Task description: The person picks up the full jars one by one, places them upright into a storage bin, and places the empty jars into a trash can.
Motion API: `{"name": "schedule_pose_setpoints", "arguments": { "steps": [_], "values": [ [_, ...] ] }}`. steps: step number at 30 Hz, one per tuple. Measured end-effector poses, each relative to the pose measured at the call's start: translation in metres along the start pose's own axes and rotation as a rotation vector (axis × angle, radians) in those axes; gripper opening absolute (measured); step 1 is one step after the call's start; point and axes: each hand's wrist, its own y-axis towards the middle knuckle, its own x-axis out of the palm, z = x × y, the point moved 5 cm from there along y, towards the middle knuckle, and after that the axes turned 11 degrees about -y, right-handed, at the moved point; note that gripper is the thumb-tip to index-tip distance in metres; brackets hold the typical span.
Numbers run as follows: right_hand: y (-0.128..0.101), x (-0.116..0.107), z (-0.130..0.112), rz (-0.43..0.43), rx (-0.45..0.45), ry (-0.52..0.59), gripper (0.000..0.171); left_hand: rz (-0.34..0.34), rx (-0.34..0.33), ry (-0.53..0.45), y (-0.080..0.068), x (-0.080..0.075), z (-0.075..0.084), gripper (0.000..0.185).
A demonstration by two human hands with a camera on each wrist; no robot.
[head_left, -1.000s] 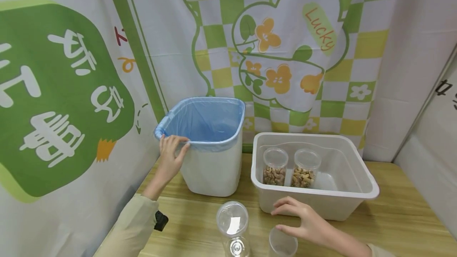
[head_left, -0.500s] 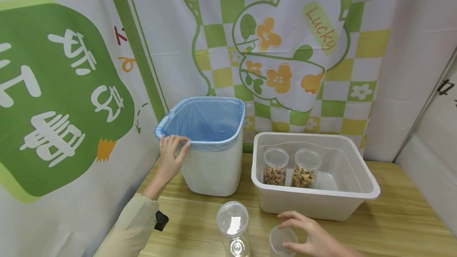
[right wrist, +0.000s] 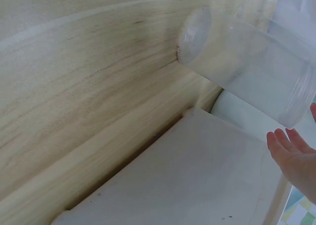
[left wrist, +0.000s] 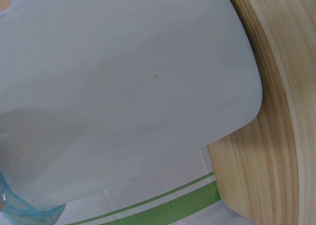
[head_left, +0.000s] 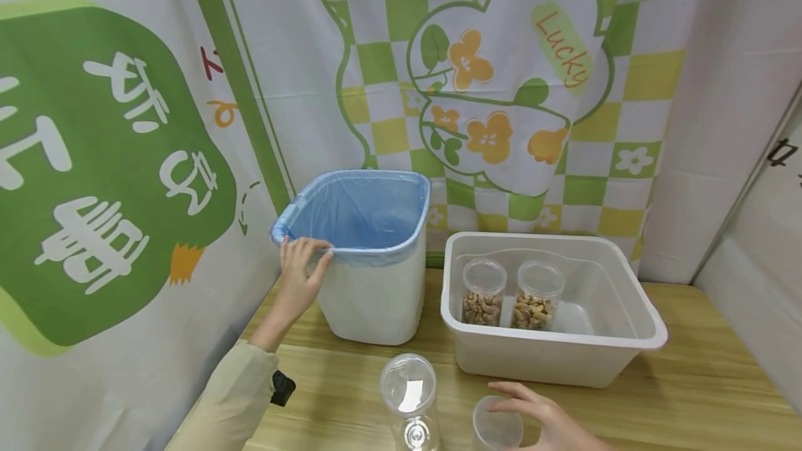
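Observation:
My left hand (head_left: 299,277) holds the near left rim of a white bin (head_left: 374,298) lined with a blue bag (head_left: 363,211), fingers over the edge and thumb outside. In the left wrist view only the bin's wall (left wrist: 123,86) and a corner of the blue bag (left wrist: 19,212) show. My right hand (head_left: 539,417) sits at the frame's bottom with fingers straight, fingertips at the lid of a small clear empty jar (head_left: 497,429). The right wrist view shows those fingers (right wrist: 291,156) straight beside a clear jar (right wrist: 247,71), gripping nothing.
A taller clear empty jar (head_left: 409,395) stands left of the small one. A white tub (head_left: 626,319) holds two lidded jars of nuts (head_left: 482,294) (head_left: 535,298). The wooden table (head_left: 702,395) ends at a printed curtain (head_left: 125,159) behind and to the left.
My right hand has drawn back from the tub's front wall toward me and now lies over the small jar. The left hand has stayed on the bin's rim.

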Motion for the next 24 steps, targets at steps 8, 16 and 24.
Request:
{"name": "schedule_pose_setpoints", "arguments": {
  "steps": [8,16,24],
  "values": [
    [-0.004,0.007,0.005,-0.024,-0.014,0.039,0.058,-0.004,0.004,0.001,0.000,0.000,-0.001,0.010],
    [-0.005,0.011,0.007,0.005,0.031,0.024,0.055,0.004,0.008,0.005,-0.001,-0.002,0.001,0.009],
    [0.005,0.001,0.004,0.140,0.069,-0.096,0.053,-0.010,-0.009,0.012,-0.001,-0.001,0.001,0.010]
  ]
}}
